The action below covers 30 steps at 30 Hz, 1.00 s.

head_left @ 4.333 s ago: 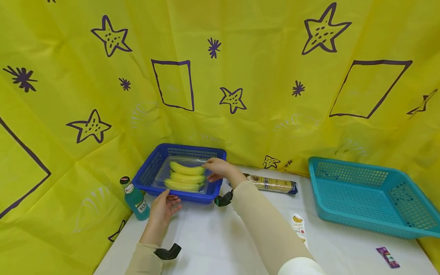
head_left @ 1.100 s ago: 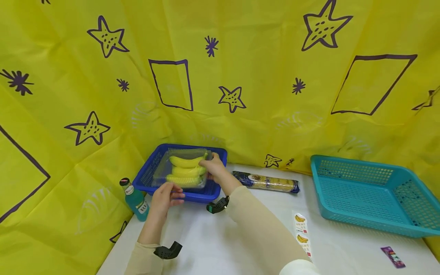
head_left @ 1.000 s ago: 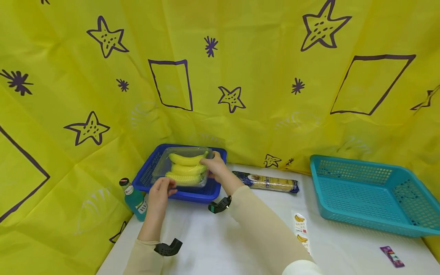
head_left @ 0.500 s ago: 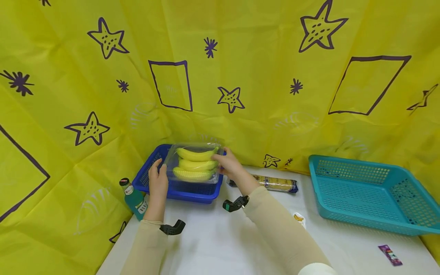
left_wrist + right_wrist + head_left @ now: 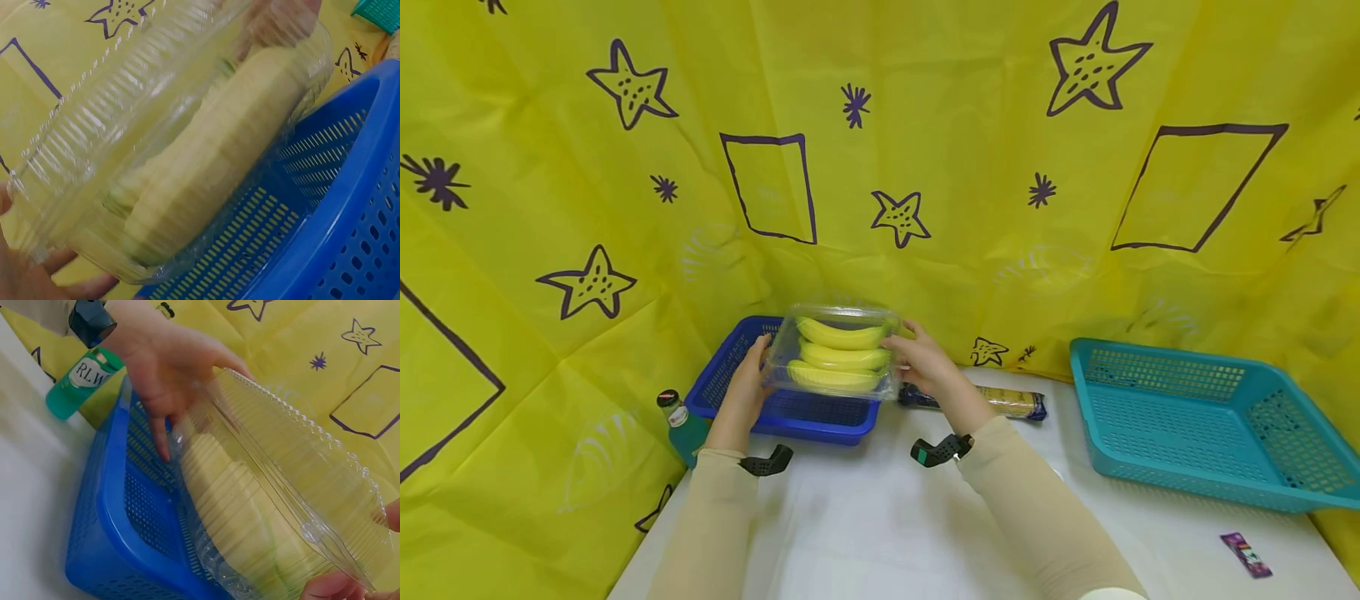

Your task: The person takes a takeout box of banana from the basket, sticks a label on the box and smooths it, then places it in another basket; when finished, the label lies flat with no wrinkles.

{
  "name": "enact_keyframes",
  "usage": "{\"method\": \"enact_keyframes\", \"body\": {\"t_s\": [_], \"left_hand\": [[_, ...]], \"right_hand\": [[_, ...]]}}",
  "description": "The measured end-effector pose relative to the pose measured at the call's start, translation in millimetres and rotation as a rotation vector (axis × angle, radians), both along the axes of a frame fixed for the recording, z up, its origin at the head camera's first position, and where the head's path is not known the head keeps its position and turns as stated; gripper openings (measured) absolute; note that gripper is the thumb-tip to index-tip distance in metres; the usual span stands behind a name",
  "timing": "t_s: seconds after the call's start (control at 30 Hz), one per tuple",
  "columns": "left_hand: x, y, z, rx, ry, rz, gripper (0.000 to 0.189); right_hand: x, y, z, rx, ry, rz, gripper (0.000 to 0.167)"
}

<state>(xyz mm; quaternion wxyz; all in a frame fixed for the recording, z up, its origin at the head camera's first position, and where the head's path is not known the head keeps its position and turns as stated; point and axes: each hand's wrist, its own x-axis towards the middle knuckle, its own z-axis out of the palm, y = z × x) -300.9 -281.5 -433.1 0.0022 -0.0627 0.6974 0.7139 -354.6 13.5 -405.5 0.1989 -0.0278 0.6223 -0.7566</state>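
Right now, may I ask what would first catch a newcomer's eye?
The yellow starfish-patterned curtain behind the table probably comes first. Next come three bananas in a clear plastic container, held between left hand and right hand over the blue basket, then the turquoise basket.

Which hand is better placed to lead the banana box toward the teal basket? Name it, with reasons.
Right, probably: the right hand grips the clear box at the end nearer the teal basket; the left hand is at the opposite end, farther from that basket.

soft, even light; faint shadows on the white table (image 5: 880,525); glare on the clear box (image 5: 172,134); wrist views dimmer.
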Motion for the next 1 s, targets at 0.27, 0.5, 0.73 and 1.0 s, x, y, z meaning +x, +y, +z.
{"method": "enact_keyframes", "body": {"t_s": [0.27, 0.5, 0.73, 1.0], "left_hand": [[-6.4, 1.7, -2.6, 0.074, 0.035, -0.135, 0.072], [-5.5, 2.6, -2.4, 0.125, 0.04, -0.219, 0.07], [-3.2, 6.9, -2.1, 0.103, 0.04, -0.212, 0.069], [5.0, 18.7, 0.6, 0.123, 0.037, -0.193, 0.064]], "right_hand": [[3.4, 10, 2.0, -0.021, 0.014, 0.033, 0.086], [4.9, 14, -0.6, -0.012, 0.007, 0.03, 0.086], [9.4, 18, -2.1, 0.019, 0.024, 0.015, 0.088], [20.4, 29, -4.5, 0.079, 0.088, 0.006, 0.09]]}}
